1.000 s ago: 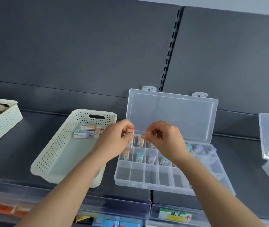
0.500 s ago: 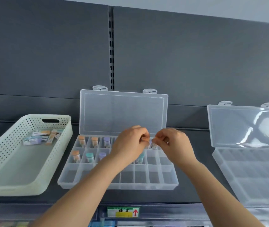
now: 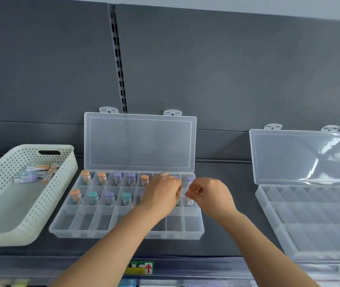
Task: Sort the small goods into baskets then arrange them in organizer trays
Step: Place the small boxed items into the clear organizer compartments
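A clear organizer tray (image 3: pixel 94 222) lies open on the dark shelf, its lid leaning against the back wall. Several small vials with orange, purple and teal caps (image 3: pixel 102 178) stand in its two back rows. My left hand (image 3: pixel 161 193) hovers over the right part of the middle row, fingers curled; what it holds is hidden. My right hand (image 3: pixel 208 195) pinches a small vial (image 3: pixel 188 200) over the rightmost middle compartment. A cream perforated basket (image 3: pixel 30 214) at the left holds a few small boxes (image 3: pixel 34 172).
A second clear organizer tray (image 3: pixel 309 220) lies open at the right, its compartments bare. Price-label strips run along the shelf's front edge (image 3: pixel 140 268). A slotted upright (image 3: pixel 118 59) divides the grey back wall.
The view has swung right, bringing the second organizer into sight. Both hands moved from the tray's left side to its right end and lowered toward the middle row.
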### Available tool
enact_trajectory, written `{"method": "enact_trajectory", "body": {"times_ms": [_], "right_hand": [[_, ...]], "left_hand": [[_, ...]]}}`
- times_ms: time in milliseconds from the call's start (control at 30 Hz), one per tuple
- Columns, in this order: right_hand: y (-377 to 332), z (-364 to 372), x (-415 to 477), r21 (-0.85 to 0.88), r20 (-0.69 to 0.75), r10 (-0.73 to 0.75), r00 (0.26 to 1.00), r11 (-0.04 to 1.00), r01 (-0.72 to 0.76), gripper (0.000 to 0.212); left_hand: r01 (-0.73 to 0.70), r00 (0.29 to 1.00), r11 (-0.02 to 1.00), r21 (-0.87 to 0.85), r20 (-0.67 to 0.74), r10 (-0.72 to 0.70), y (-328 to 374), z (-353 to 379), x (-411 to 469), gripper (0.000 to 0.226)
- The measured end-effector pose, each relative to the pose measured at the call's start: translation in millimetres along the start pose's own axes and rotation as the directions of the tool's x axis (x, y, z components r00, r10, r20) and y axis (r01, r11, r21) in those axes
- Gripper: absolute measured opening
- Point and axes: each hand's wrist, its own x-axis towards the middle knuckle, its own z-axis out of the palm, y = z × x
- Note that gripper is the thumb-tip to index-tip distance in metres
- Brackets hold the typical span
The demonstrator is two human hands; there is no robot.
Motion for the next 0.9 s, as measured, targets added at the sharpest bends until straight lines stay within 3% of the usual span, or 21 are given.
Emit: {"method": "enact_trajectory", "body": {"times_ms": [467, 600, 767, 900], "right_hand": [[6, 8, -4, -0.038, 0.024, -0.063, 0.998, 0.997, 0.064, 0.018], [4, 6, -5, -0.067, 0.015, -0.077, 0.997, 0.995, 0.078, 0.027], [-2, 3, 0, -0.074, -0.017, -0.107, 0.994, 0.992, 0.106, 0.022], [-16, 7, 8, -0.074, -0.032, -0.154, 0.988, 0.986, 0.152, 0.019]], "left_hand": [[0.022, 1.000, 1.000, -0.019, 0.017, -0.022, -1, 7, -3, 0.011], [0.020, 1.000, 1.000, -0.021, -0.022, -0.021, -3, 9, -3, 0.014], [0.021, 0.998, 1.000, -0.003, -0.063, -0.022, -10, 2, -8, 0.028], [0.057, 0.992, 0.995, 0.076, -0.117, -0.048, -28, -15, -17, 0.024]]}}
